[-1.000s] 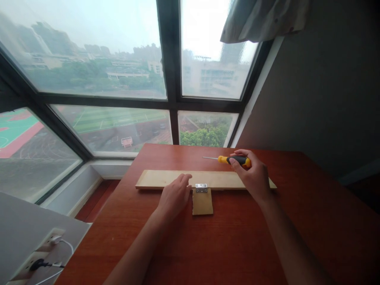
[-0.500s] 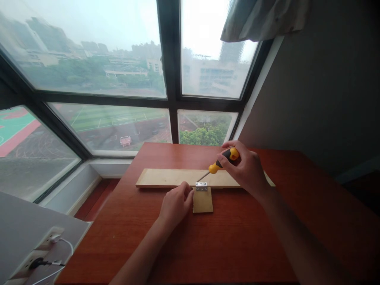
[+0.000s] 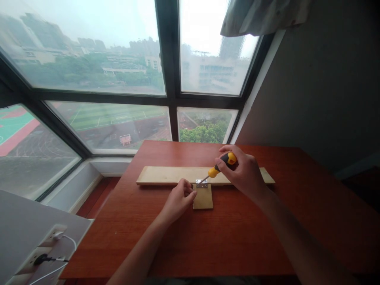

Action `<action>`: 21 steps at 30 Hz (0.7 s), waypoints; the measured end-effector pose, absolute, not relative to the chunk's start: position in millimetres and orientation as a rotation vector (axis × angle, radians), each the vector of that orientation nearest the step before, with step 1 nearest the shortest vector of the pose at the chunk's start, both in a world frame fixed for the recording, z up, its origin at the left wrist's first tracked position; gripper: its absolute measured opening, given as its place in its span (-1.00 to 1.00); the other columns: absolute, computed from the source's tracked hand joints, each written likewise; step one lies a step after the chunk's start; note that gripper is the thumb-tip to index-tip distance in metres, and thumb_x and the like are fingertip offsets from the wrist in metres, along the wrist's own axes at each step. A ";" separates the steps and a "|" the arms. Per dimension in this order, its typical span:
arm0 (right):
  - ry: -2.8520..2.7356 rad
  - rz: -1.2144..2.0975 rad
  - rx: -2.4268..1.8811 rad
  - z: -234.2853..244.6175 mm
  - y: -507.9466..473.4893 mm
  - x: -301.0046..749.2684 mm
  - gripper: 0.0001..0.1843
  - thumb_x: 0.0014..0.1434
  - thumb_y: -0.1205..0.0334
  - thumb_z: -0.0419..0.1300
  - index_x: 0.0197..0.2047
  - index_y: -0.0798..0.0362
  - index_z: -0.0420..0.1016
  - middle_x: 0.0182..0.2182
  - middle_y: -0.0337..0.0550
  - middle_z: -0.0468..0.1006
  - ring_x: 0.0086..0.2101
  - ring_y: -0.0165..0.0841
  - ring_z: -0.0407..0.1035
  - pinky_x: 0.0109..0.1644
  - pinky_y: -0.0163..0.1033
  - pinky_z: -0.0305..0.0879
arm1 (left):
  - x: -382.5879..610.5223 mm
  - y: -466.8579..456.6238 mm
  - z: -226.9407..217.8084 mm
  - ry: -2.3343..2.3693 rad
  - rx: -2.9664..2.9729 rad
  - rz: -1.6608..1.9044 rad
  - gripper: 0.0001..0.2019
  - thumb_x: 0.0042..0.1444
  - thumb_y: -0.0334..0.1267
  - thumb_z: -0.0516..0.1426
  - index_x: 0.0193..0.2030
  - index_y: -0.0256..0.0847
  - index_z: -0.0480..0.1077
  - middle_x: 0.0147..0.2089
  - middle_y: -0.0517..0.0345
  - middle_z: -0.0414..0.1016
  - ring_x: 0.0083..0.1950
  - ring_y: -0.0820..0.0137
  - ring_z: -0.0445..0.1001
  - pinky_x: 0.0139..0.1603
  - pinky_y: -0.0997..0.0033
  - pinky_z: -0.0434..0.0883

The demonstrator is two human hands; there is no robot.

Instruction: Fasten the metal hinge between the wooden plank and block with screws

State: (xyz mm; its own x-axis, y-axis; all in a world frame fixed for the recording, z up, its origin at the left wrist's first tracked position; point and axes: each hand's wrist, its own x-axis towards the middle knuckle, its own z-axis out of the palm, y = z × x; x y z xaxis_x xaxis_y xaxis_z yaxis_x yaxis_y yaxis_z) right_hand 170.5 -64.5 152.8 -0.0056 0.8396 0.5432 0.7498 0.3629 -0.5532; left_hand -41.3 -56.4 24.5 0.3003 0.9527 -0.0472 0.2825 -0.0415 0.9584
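Right hand (image 3: pixel 244 177) wrapped round screwdriver (image 3: pixel 221 164), tip on hinge (image 3: pixel 202 183) | left hand (image 3: pixel 177 199) fingertips pinched together beside hinge

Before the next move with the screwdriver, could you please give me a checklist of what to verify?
1. The right hand grips the screwdriver around its handle: ok.
2. The screwdriver's tip meets the hinge: ok.
3. The tip sits in a screw head: cannot tell, too small to see.
4. The left hand has its fingertips at the hinge's left edge: ok, though they are close to the tip.
5. The hinge spans the joint between the long wooden board and the small wooden piece: ok.
6. Both wooden pieces lie flat on the table: ok.
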 end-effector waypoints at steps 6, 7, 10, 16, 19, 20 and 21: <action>-1.832 0.078 -1.393 155.9 -71.1 169.0 -0.72 0.19 0.04 0.20 -0.10 0.00 0.45 -0.44 -0.27 0.56 -0.47 -0.38 0.44 -0.33 -0.30 0.32 | -35.7 -57.7 26.4 1.133 1.315 0.865 -0.68 0.02 -0.15 0.22 -0.19 -0.18 0.18 -0.38 0.24 0.42 -0.37 0.45 0.41 -0.36 0.47 0.33; -1.845 0.062 -1.391 156.7 -71.7 168.8 -0.72 0.19 0.04 0.21 -0.10 0.01 0.45 -0.43 -0.27 0.57 -0.46 -0.38 0.45 -0.33 -0.30 0.32 | -34.2 -58.5 27.2 1.134 1.256 0.865 -0.65 0.00 -0.14 0.24 -0.18 -0.17 0.18 -0.38 0.25 0.41 -0.38 0.45 0.41 -0.38 0.48 0.34; -1.871 0.008 -1.390 158.1 -71.3 168.5 -0.70 0.19 0.02 0.21 -0.09 0.02 0.45 -0.43 -0.26 0.57 -0.44 -0.38 0.46 -0.32 -0.30 0.31 | -29.0 -62.4 27.7 1.146 1.090 0.888 -0.54 -0.09 -0.09 0.31 -0.16 -0.17 0.18 -0.35 0.24 0.39 -0.36 0.44 0.42 -0.41 0.48 0.37; -1.909 -0.020 -1.364 158.5 -65.6 165.9 -0.72 0.18 0.03 0.22 -0.12 0.01 0.45 -0.41 -0.26 0.57 -0.44 -0.38 0.46 -0.31 -0.29 0.31 | -21.0 -76.3 25.9 1.130 0.829 0.912 -0.49 -0.03 -0.06 0.30 -0.04 -0.13 0.17 -0.20 0.17 0.41 -0.34 0.52 0.42 -0.34 0.52 0.38; -1.898 -0.024 -1.353 160.2 -64.7 165.2 -0.72 0.18 0.02 0.22 -0.12 0.00 0.45 -0.43 -0.28 0.56 -0.46 -0.39 0.45 -0.32 -0.30 0.31 | -19.1 -82.9 28.0 1.096 0.676 0.916 -0.47 -0.01 -0.14 0.30 0.03 -0.11 0.15 -0.08 0.08 0.45 -0.33 0.51 0.47 -0.29 0.47 0.41; -1.893 -0.028 -1.352 160.8 -64.7 165.2 -0.72 0.18 0.02 0.22 -0.13 0.00 0.45 -0.45 -0.29 0.55 -0.47 -0.39 0.44 -0.33 -0.30 0.30 | -18.4 -84.8 29.1 1.079 0.623 0.929 -0.47 0.00 -0.18 0.29 0.05 -0.11 0.15 -0.05 0.04 0.46 -0.29 0.48 0.50 -0.25 0.45 0.43; -1.891 -0.032 -1.351 161.4 -64.7 165.2 -0.73 0.18 0.02 0.22 -0.13 0.00 0.45 -0.46 -0.29 0.54 -0.47 -0.39 0.44 -0.33 -0.30 0.30 | -17.6 -86.4 30.3 1.062 0.579 0.946 -0.47 0.00 -0.21 0.29 0.07 -0.11 0.16 -0.02 0.01 0.47 -0.25 0.45 0.52 -0.21 0.42 0.44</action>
